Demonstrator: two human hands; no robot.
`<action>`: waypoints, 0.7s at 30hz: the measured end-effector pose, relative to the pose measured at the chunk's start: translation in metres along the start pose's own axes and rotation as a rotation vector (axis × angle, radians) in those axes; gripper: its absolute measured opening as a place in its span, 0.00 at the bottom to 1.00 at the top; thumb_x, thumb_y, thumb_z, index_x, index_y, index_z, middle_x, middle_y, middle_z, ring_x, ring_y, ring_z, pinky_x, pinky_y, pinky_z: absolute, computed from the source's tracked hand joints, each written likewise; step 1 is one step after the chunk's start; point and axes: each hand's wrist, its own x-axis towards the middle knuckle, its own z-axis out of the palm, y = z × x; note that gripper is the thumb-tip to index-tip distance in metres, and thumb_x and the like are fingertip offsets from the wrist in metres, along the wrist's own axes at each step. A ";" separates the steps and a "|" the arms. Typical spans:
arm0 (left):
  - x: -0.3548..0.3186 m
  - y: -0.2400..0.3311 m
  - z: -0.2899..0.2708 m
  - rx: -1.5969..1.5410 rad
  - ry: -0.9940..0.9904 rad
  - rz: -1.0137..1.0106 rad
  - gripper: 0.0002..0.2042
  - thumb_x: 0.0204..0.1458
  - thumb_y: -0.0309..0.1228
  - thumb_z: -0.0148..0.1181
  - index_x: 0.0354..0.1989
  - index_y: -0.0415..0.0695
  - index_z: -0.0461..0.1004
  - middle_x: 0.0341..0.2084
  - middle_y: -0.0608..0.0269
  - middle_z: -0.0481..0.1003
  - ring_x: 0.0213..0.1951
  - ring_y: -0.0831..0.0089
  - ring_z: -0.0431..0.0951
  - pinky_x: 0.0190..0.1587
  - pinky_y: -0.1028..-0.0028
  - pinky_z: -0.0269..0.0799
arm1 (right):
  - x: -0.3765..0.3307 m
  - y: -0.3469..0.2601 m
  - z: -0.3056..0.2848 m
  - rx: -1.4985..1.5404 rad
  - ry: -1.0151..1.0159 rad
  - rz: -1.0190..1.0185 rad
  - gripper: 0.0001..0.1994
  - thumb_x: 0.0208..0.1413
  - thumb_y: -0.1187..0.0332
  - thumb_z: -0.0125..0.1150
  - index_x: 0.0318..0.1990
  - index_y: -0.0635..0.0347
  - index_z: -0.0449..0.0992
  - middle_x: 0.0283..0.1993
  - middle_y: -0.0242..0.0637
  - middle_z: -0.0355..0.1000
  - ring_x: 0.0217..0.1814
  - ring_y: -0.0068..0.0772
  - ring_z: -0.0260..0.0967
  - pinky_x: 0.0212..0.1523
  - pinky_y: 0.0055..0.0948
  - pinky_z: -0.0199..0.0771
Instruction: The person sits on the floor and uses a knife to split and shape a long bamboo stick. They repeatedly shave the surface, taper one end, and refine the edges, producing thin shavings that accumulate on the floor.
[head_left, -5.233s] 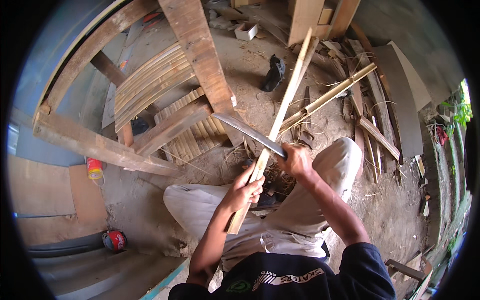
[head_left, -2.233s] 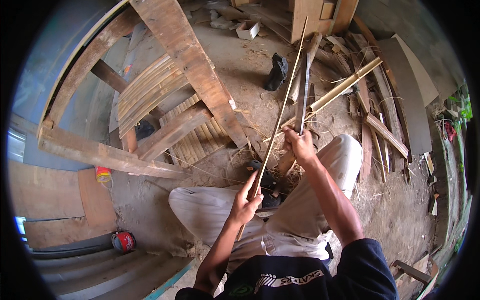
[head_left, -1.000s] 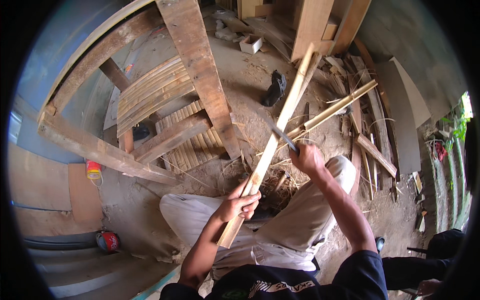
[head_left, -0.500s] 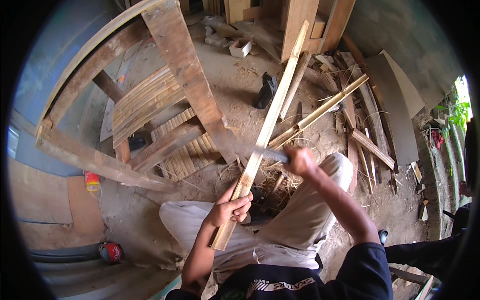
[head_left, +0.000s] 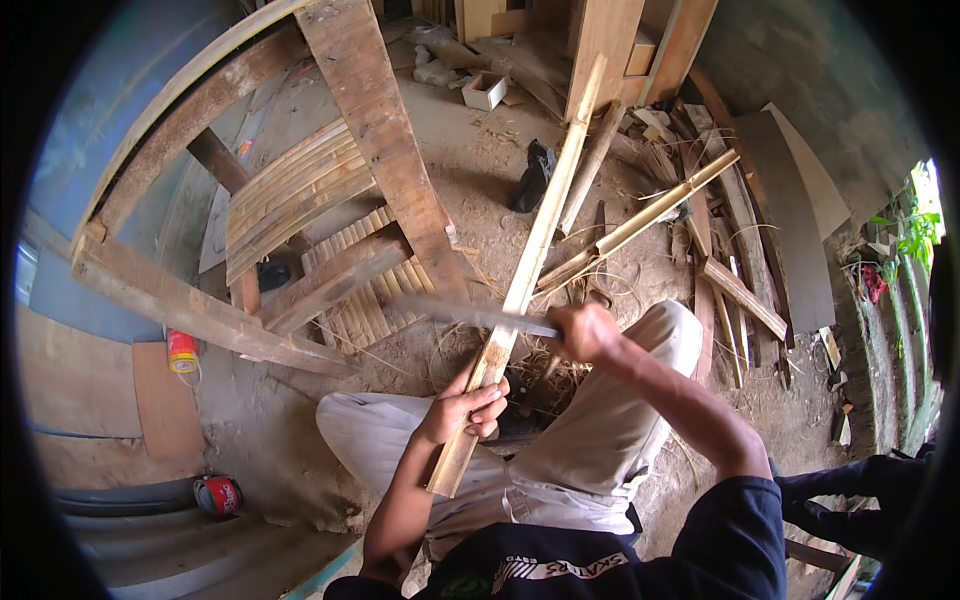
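1. Over the lap [head_left: 565,478], my left hand [head_left: 465,410] is wrapped tight round the lower part of a pale bamboo strip [head_left: 543,240]. It slants up and away, leaning right.
2. Just past that, right hand [head_left: 588,330] is clenched on the handle of a long knife [head_left: 470,313]. Blade's pretty blurry, pointing left across the strip; can't tell if it's actually touching.
3. By the floor's near right corner, part of another person [head_left: 860,487] in dark clothes pokes in.
4. Between the knees, curly shavings [head_left: 565,378] litter the floor [head_left: 270,425].
5. Beyond those, big wooden frame [head_left: 372,125] on the left, scrap boards [head_left: 745,297] along the floor's right edge.
6. Further out, black bag [head_left: 535,178], then a little white box [head_left: 485,92] toward the floor's far edge.
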 end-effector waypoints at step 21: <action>0.012 -0.014 -0.009 -0.288 -0.285 -0.051 0.11 0.65 0.30 0.44 0.54 0.59 0.61 0.24 0.73 0.52 0.18 0.87 0.52 0.16 0.88 0.46 | -0.007 -0.014 -0.001 -0.234 0.161 0.141 0.09 0.48 0.56 0.62 0.35 0.45 0.77 0.22 0.36 0.75 0.24 0.39 0.76 0.27 0.42 0.76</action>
